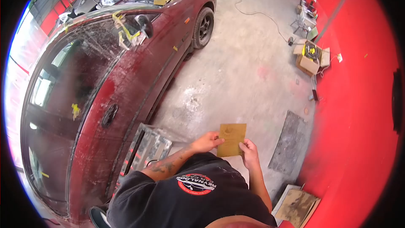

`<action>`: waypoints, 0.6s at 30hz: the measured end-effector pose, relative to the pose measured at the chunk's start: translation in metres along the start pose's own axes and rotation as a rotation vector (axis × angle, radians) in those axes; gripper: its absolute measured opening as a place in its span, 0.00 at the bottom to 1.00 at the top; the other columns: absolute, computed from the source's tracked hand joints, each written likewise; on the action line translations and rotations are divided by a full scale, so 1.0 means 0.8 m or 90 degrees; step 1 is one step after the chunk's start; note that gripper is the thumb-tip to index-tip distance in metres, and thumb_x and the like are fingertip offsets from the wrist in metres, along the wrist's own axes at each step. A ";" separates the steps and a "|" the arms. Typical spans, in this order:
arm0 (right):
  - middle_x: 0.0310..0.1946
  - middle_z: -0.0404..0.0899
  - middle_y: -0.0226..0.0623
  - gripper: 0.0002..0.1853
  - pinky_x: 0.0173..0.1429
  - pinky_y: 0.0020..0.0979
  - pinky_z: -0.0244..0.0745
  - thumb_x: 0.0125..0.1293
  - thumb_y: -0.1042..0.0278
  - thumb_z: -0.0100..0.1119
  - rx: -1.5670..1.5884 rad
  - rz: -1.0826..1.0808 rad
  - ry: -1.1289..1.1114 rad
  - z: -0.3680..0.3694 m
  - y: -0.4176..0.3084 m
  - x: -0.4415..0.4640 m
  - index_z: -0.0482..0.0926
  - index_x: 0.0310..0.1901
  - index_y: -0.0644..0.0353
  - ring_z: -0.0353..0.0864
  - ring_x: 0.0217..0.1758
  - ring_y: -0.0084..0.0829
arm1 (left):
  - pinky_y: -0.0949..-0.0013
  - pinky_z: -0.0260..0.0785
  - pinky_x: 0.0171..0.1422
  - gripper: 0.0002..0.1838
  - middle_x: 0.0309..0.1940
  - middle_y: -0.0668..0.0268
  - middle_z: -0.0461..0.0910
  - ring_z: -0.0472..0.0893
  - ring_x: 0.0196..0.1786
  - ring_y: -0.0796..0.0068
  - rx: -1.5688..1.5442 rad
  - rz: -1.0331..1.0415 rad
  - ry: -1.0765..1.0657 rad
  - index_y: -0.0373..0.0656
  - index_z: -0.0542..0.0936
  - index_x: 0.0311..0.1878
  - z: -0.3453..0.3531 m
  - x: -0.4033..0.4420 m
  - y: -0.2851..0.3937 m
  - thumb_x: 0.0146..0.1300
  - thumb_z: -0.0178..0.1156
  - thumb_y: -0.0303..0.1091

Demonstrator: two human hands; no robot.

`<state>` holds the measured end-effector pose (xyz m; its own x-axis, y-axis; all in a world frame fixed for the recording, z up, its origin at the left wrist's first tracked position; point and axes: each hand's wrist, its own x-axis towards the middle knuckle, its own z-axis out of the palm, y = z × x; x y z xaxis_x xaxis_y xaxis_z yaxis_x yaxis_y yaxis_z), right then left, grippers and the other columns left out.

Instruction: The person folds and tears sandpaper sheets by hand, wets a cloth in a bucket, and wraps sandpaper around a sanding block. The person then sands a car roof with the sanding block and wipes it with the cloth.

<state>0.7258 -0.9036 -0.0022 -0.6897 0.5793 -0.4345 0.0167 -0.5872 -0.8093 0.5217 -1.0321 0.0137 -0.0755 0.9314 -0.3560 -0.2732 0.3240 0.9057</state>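
A tan, roughly square sheet (pixel 232 140) that looks like sandpaper is held in front of my chest, with darker smudges near its top. My left hand (pixel 206 142) pinches its left edge, thumb on the near face. On the right edge, lower down, my right hand (pixel 249 151) grips it between thumb and fingers. To the left stands a dusty dark red car (pixel 139 74), with bits of yellow tape around its mirror (pixel 144 25) and on its window.
A metal step stand (pixel 154 145) is beside the car, left of my arm. Along the red wall (pixel 358 80) are an open cardboard box (pixel 307 64), a dark mat (pixel 288 142) and flat boards (pixel 298 207). A cable (pixel 257 12) crosses the floor; people are far back.
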 end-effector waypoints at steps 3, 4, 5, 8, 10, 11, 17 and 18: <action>0.46 0.82 0.33 0.10 0.44 0.28 0.79 0.73 0.71 0.56 -0.038 -0.012 0.098 -0.018 -0.077 0.048 0.77 0.52 0.61 0.81 0.42 0.25 | 0.62 0.74 0.56 0.18 0.47 0.59 0.85 0.83 0.48 0.68 0.227 0.110 0.025 0.35 0.75 0.63 -0.002 0.068 0.109 0.74 0.51 0.32; 0.47 0.81 0.32 0.12 0.41 0.26 0.79 0.73 0.70 0.56 -0.082 -0.037 0.117 -0.031 -0.097 0.065 0.77 0.56 0.58 0.81 0.42 0.24 | 0.61 0.75 0.54 0.19 0.45 0.55 0.85 0.84 0.47 0.62 0.314 0.157 0.023 0.39 0.75 0.63 -0.006 0.092 0.145 0.72 0.51 0.30; 0.47 0.81 0.32 0.12 0.41 0.26 0.79 0.73 0.70 0.56 -0.083 -0.040 0.117 -0.050 -0.113 0.083 0.77 0.56 0.58 0.81 0.42 0.24 | 0.59 0.76 0.52 0.20 0.43 0.50 0.85 0.85 0.46 0.55 0.405 0.204 0.022 0.42 0.75 0.64 -0.016 0.115 0.178 0.70 0.51 0.29; 0.42 0.83 0.38 0.13 0.44 0.32 0.79 0.68 0.69 0.59 -0.452 -0.106 0.345 -0.125 -0.127 0.129 0.80 0.54 0.59 0.83 0.42 0.31 | 0.56 0.76 0.50 0.21 0.41 0.45 0.83 0.84 0.46 0.47 0.516 0.211 0.039 0.49 0.77 0.63 -0.060 0.174 0.251 0.68 0.51 0.28; 0.40 0.84 0.44 0.13 0.47 0.37 0.79 0.65 0.68 0.61 -0.647 -0.126 0.410 -0.163 -0.130 0.150 0.81 0.50 0.61 0.84 0.43 0.38 | 0.55 0.76 0.51 0.21 0.41 0.47 0.84 0.84 0.46 0.47 0.531 0.170 0.067 0.49 0.77 0.62 -0.103 0.212 0.266 0.67 0.51 0.28; 0.41 0.84 0.48 0.13 0.49 0.39 0.78 0.63 0.68 0.61 -0.704 -0.103 0.422 -0.174 -0.137 0.161 0.82 0.49 0.62 0.84 0.43 0.42 | 0.54 0.76 0.51 0.21 0.42 0.48 0.84 0.84 0.47 0.47 0.542 0.129 0.095 0.50 0.78 0.61 -0.131 0.231 0.267 0.66 0.51 0.28; 0.44 0.83 0.54 0.16 0.55 0.42 0.77 0.60 0.62 0.60 -0.852 0.051 0.194 -0.227 -0.199 0.327 0.82 0.47 0.62 0.83 0.50 0.49 | 0.52 0.75 0.58 0.19 0.47 0.54 0.85 0.84 0.52 0.51 0.677 -0.421 0.224 0.46 0.87 0.46 -0.387 0.275 -0.006 0.62 0.59 0.48; 0.44 0.83 0.54 0.16 0.55 0.42 0.77 0.60 0.62 0.60 -0.867 0.052 0.173 -0.262 -0.202 0.381 0.82 0.47 0.62 0.83 0.50 0.49 | 0.52 0.75 0.59 0.18 0.47 0.56 0.86 0.85 0.53 0.54 0.746 -0.507 0.152 0.46 0.87 0.47 -0.412 0.240 -0.033 0.61 0.59 0.45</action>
<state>0.6647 -0.5134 -0.0868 -0.4944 0.7533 -0.4337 0.8421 0.2914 -0.4539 0.1980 -0.9162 -0.1544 -0.4685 0.4292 -0.7722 0.6052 0.7927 0.0734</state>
